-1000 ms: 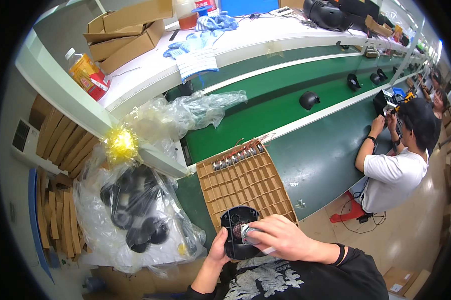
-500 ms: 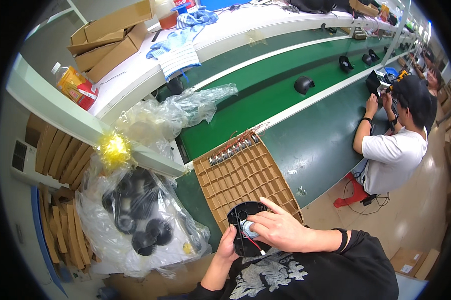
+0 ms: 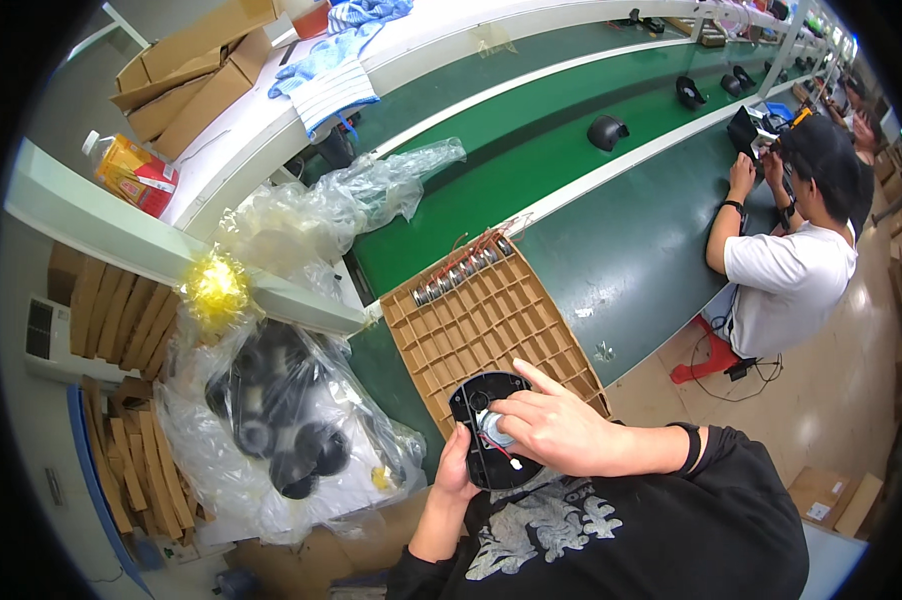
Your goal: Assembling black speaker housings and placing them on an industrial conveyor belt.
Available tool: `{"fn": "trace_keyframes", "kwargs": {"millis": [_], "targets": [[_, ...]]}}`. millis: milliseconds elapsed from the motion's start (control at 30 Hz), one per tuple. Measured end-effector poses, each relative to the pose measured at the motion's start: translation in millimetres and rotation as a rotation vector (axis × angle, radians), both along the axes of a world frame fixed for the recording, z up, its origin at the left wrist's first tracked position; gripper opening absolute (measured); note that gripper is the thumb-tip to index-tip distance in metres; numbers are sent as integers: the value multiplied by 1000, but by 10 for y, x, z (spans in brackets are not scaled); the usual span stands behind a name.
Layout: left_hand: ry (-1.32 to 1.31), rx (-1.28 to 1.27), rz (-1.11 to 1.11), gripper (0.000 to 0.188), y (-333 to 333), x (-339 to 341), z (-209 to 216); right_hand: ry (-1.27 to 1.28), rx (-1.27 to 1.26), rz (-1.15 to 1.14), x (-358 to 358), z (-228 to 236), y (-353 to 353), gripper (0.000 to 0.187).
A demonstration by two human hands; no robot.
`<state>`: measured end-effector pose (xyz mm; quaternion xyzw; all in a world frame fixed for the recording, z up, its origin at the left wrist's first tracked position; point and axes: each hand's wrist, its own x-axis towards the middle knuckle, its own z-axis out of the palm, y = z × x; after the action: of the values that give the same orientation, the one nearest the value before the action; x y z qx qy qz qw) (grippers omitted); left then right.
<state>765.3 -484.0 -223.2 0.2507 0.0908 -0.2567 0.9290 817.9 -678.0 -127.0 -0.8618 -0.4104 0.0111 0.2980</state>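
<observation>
A round black plastic housing (image 3: pixel 483 474) sits just in front of my chest, its hollow side facing up. My left hand (image 3: pixel 455 468) grips its left rim, thumb along the edge. Inside it lies a silver disc-shaped part (image 3: pixel 494 429) with red and black wires ending in a small white plug (image 3: pixel 516 463). Curled fingers of my right hand (image 3: pixel 563 426) press on this part, while one finger stretches over the far rim. My right hand covers the housing's right side. Just beyond is a cardboard divider tray (image 3: pixel 501 325), holding a row of similar silver parts (image 3: pixel 463 275) with wires along its far edge.
A clear plastic bag (image 3: pixel 381 440) with black housings lies at the left, beside a white post (image 3: pixel 121 220). Behind the tray runs a green conveyor belt (image 3: pixel 531 165) carrying black housings (image 3: pixel 607 132). A co-worker (image 3: pixel 786 265) sits at the right. Cardboard sheets (image 3: pixel 131 310) stand far left.
The housing and both hands appear slightly higher in the picture, as the view has shifted a little. My grip and the silver part's place look much the same.
</observation>
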Motion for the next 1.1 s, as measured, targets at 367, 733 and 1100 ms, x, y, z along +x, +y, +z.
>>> {"fn": "trace_keyframes", "kwargs": {"millis": [367,733,1100], "targets": [[70,-56,2,46,103,-40,-253,-66,-109,-29,-16,38,41,24],[224,72,-75,46,169,-5,-258,-256,244,-45,-37,-376,175,20],[338,193,21,45,259,40,-612,-27,231,-84,-42,-520,16,26]]}}
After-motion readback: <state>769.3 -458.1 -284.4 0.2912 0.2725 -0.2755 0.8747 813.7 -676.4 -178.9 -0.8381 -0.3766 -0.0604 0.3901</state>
